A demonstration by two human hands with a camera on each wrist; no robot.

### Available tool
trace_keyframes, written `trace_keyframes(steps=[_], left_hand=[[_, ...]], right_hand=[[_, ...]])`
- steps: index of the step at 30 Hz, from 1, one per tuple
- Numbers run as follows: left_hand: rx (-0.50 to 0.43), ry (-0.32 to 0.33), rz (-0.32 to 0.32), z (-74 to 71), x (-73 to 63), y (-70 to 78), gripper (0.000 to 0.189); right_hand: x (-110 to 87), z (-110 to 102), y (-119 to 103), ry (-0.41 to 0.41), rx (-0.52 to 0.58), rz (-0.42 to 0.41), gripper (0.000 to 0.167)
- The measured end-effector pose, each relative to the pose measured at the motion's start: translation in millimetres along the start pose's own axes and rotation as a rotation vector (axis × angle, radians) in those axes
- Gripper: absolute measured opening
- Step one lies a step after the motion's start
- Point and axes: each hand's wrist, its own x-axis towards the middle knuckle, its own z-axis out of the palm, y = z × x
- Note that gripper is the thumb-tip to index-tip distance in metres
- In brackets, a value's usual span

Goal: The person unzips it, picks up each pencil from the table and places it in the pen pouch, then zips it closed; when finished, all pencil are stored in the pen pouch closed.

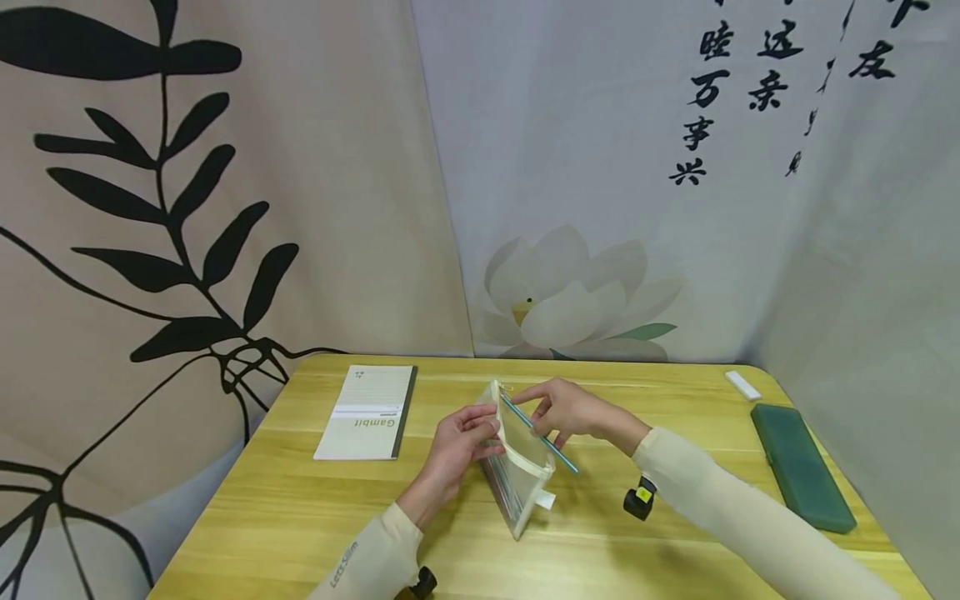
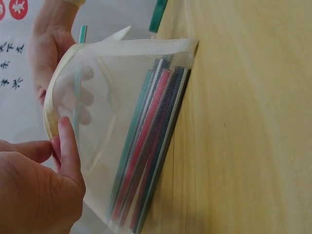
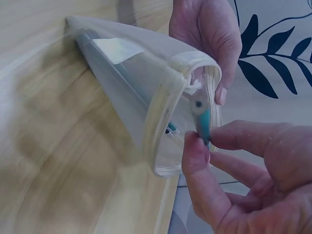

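Observation:
A pale mesh zip pouch (image 1: 501, 490) stands tilted on the table with its mouth spread open. Several pencils (image 2: 155, 105), some green, red and dark, lie along its bottom side, visible through the mesh. My left hand (image 1: 459, 448) pinches the zipped rim between thumb and fingers. In my right hand (image 1: 581, 410), thumb and fingers pinch a blue-green pencil (image 1: 557, 452) that slants across the opening. Seen from the right wrist, this pencil's end (image 3: 199, 109) points at the camera in front of the pouch mouth. A white tag (image 1: 545, 499) hangs at the pouch's near corner.
A notepad (image 1: 365, 417) with a dark edge lies left of the pouch. At the table's right side rest a dark green case (image 1: 802, 467) and a small white block (image 1: 743, 385). Printed cloth walls (image 1: 360, 167) stand behind the wooden table (image 1: 277, 508).

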Motion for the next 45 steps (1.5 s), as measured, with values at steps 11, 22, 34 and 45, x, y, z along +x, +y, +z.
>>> trace_keyframes(steps=[11, 22, 34, 45], left_hand=[[-0.010, -0.021, -0.016, 5.6, -0.9, -0.9, 0.042], [0.003, -0.026, -0.021, 7.6, -2.3, -2.3, 0.038], [0.000, -0.031, -0.018, 7.4, -1.5, -1.8, 0.040], [-0.007, -0.020, -0.017, 7.7, -5.5, -0.5, 0.041]], right_hand=[[14.3, 3.3, 10.3, -0.028, 0.121, 0.033, 0.055], [23.0, 16.6, 15.6, -0.030, 0.213, 0.047, 0.047], [25.3, 26.2, 24.0, -0.007, 0.233, 0.036, 0.046], [21.2, 23.1, 32.3, -0.008, 0.250, 0.012, 0.039]])
